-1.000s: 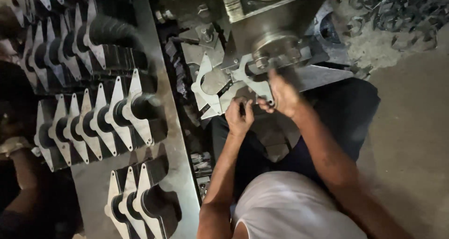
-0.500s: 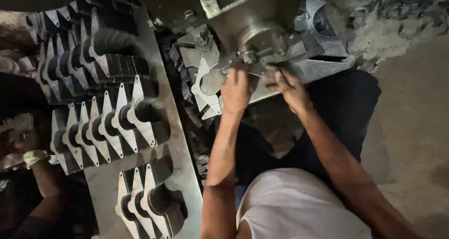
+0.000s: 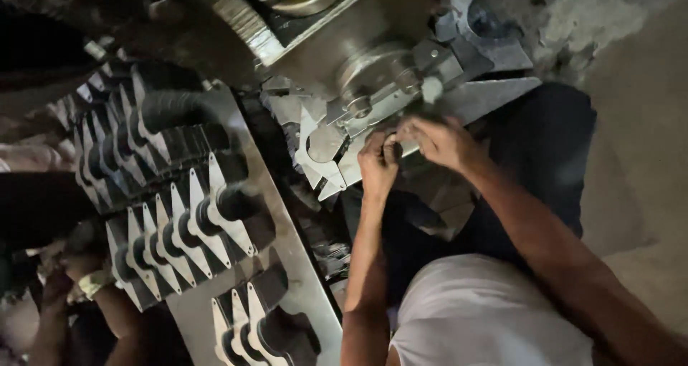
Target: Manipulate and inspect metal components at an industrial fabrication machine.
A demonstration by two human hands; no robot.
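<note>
My left hand [image 3: 378, 162] and my right hand [image 3: 438, 142] meet just below a round steel fixture [image 3: 373, 79] on a machine. Both pinch the edge of a flat grey metal plate [image 3: 412, 148] that sits under the fixture's clamp bar. The fingertips of the two hands touch each other. Several similar pointed plates with round cut-outs [image 3: 320, 151] lie piled to the left of my left hand. What lies under my palms is hidden.
Rows of cut plates [image 3: 188, 219] stand on edge on a steel sheet [image 3: 304, 294] at the left. Another person's hand with a wristband [image 3: 84, 269] reaches in at the lower left. The machine body [image 3: 315, 22] fills the top. A bare concrete floor [image 3: 645, 158] lies to the right.
Half a second ago my hands were spread apart along the plate at the fixture; now they are drawn together at one spot. The view has shifted a little.
</note>
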